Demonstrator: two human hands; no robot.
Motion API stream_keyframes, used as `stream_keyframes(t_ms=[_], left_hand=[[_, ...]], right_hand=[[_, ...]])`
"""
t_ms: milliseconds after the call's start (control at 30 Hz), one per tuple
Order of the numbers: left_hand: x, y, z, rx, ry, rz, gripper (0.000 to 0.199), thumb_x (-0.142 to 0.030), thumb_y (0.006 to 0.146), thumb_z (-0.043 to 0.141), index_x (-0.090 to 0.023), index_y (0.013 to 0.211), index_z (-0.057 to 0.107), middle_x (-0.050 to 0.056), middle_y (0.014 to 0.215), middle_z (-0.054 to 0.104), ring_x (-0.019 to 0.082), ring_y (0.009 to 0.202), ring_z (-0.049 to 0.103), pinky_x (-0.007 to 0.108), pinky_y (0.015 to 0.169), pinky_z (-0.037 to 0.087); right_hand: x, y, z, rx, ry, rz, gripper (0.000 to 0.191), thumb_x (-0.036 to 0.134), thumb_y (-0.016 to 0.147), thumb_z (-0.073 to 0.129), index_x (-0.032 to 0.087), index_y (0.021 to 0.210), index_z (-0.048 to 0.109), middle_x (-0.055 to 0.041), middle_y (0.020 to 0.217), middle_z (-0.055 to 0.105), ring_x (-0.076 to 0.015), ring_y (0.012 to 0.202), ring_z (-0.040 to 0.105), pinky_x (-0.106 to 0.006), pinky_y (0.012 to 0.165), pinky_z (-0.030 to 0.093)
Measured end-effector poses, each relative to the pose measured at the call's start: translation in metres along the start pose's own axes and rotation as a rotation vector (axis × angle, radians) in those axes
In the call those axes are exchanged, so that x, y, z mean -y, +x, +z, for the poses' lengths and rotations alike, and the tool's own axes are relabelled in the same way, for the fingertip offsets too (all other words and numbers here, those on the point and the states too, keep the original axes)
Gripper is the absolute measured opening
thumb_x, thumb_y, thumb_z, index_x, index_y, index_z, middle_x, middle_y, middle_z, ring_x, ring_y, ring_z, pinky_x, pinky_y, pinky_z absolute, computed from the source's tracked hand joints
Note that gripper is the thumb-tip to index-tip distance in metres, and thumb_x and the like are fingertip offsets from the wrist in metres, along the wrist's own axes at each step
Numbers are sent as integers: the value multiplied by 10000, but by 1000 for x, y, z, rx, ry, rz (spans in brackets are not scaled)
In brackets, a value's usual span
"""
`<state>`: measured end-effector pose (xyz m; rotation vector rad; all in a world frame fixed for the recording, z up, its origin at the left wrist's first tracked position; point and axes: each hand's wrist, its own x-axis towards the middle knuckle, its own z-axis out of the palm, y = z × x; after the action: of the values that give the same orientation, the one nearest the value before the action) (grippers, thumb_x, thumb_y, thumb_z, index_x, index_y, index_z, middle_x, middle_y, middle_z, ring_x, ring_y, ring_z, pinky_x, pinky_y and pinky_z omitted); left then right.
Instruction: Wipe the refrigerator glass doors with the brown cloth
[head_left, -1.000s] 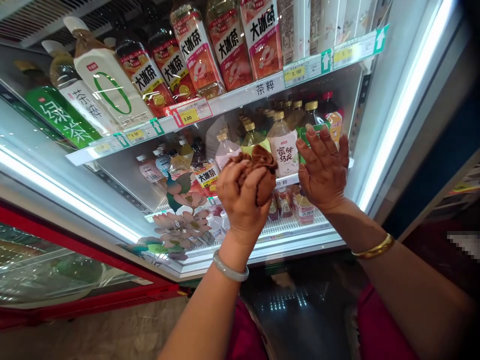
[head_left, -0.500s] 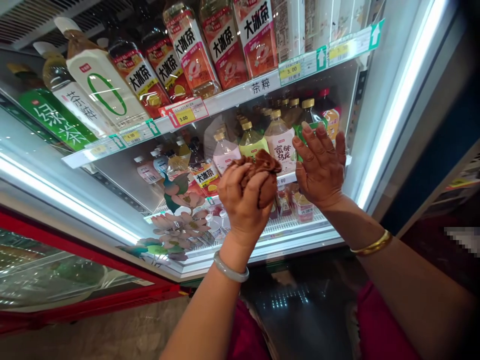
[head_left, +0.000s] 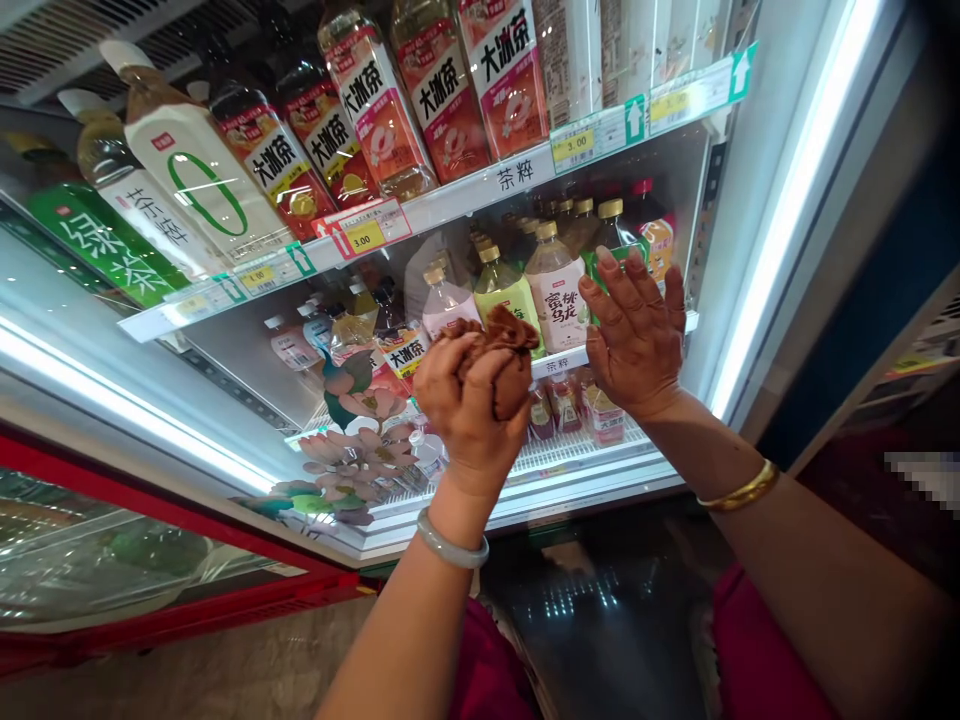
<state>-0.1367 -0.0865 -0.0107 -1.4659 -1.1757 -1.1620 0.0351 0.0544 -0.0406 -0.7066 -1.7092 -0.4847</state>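
A crumpled brown cloth [head_left: 514,335] is bunched in my left hand [head_left: 465,425], whose fingers curl round it. It is held in front of the glass of a lit drinks cooler, though I cannot tell how firmly it touches the pane. To its right, my right hand [head_left: 637,340] is spread flat with fingers apart, palm towards the glass, holding nothing. Behind the hands stand a pink-labelled bottle [head_left: 559,300] and a yellow-green-labelled bottle [head_left: 514,295], partly covered by the cloth and fingers.
Flower decals [head_left: 349,465] mark the glass on the left. Large tea bottles [head_left: 375,110] line the upper shelf, above a shelf edge [head_left: 442,205] with price tags. A red frame [head_left: 300,590] runs along the lower left. Bright light strips [head_left: 795,200] flank the shelves.
My left hand has shifted a little to the left with the cloth, uncovering more of the bottles behind. My right hand keeps its place on the cooler front; the view has tilted slightly.
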Motion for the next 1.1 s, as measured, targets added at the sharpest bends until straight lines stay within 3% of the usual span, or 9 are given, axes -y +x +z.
stream_keyframes(t_ms=[167, 300, 400, 500, 600, 800, 900, 1100], left_hand=[[-16, -23, 13, 116, -62, 189, 203, -301, 869, 780, -296, 1068, 736, 61, 1172, 736, 257, 1248, 628, 441, 1124, 447], [-8, -9, 6, 54, -62, 108, 247, -278, 852, 790, -279, 1094, 740, 93, 1209, 724, 280, 1276, 614, 476, 1142, 434], [-7, -6, 4, 27, -43, 47, 264, -281, 837, 796, -255, 1094, 736, 120, 1235, 705, 303, 1285, 608, 510, 1142, 440], [-17, -21, 13, 110, -63, 136, 237, -305, 851, 800, -280, 1080, 745, 82, 1199, 733, 277, 1280, 618, 471, 1131, 446], [-26, -30, 21, 146, -68, 218, 185, -317, 873, 792, -303, 1051, 749, 36, 1167, 759, 243, 1251, 636, 426, 1128, 442], [-5, 3, 6, 2, -30, 108, 267, -247, 855, 784, -256, 1116, 729, 111, 1228, 709, 293, 1268, 615, 502, 1125, 460], [-1, 5, 3, -37, -33, 48, 268, -251, 850, 785, -249, 1110, 722, 113, 1242, 689, 295, 1268, 609, 514, 1133, 460], [-16, -22, 13, 126, -76, 190, 223, -304, 869, 798, -296, 1085, 744, 58, 1186, 734, 255, 1265, 617, 449, 1132, 441]], right_hand=[[1, 0, 0, -2, -3, 18, 567, 358, 1011, 373, 408, 1576, 366, 72, 1652, 429, -239, 1582, 328, -593, 1324, 210], [2, 1, 0, -63, -17, -47, 632, 326, 1013, 387, 413, 1624, 247, 63, 1656, 424, -201, 1576, 338, -553, 1334, 210], [1, 0, 0, -20, -24, -17, 611, 335, 1011, 374, 408, 1612, 290, 61, 1658, 420, -214, 1573, 347, -565, 1335, 199], [1, 0, 1, -8, -25, 12, 573, 347, 1016, 377, 402, 1586, 356, 61, 1657, 423, -232, 1574, 345, -582, 1329, 202], [1, -1, 2, -74, -26, -30, 579, 328, 1029, 397, 385, 1602, 330, 39, 1654, 433, -221, 1570, 352, -557, 1334, 195], [1, 0, 0, -59, 22, -34, 571, 331, 1034, 371, 375, 1602, 338, 33, 1650, 440, -229, 1574, 344, -551, 1332, 201], [2, 1, -2, -6, -7, -3, 549, 350, 1026, 355, 366, 1573, 390, 36, 1646, 443, -251, 1577, 336, -596, 1316, 224], [1, 0, 1, -3, -62, 2, 523, 350, 1026, 364, 350, 1543, 439, 26, 1646, 447, -228, 1571, 350, -573, 1326, 213]])
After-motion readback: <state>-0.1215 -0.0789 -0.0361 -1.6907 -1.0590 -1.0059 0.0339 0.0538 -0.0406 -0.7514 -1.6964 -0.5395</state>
